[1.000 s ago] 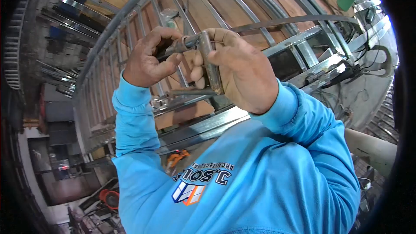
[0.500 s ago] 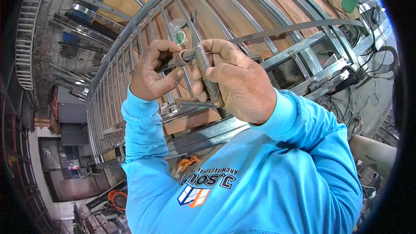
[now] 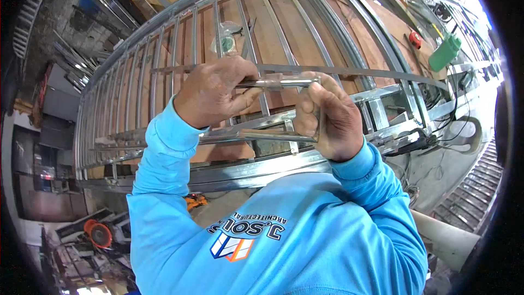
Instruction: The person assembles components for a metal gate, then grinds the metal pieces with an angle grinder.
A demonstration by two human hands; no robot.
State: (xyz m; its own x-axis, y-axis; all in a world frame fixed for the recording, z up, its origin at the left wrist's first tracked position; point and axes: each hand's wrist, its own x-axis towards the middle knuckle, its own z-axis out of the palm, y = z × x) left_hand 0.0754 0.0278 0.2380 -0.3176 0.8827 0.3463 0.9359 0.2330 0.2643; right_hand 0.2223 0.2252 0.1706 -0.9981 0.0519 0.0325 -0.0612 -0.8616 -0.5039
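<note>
My right hand (image 3: 335, 117) grips the upright back of a U-shaped metal piece (image 3: 278, 135), with the thumb near its upper corner. Its lower bar points left, below my hands. The upper arm is a shiny rod with a wider collar (image 3: 268, 82). At the left end of that rod, my left hand (image 3: 221, 90) is closed, with thumb and fingers pinching around the tip. The fingers partly hide that end. Behind both hands runs a long flat metal strip (image 3: 376, 72), crossing over a large metal frame (image 3: 284, 38).
Wooden boards (image 3: 273, 16) lie under the frame's bars. A green bottle (image 3: 445, 53) and a red tape measure (image 3: 415, 39) are at the upper right. A clear plastic bag (image 3: 225, 39) sits among the bars. Orange round items (image 3: 98, 233) are at lower left.
The metal piece has turned so its rod now points left across the view. My left fingers have closed around the rod's end. My right hand has moved slightly right.
</note>
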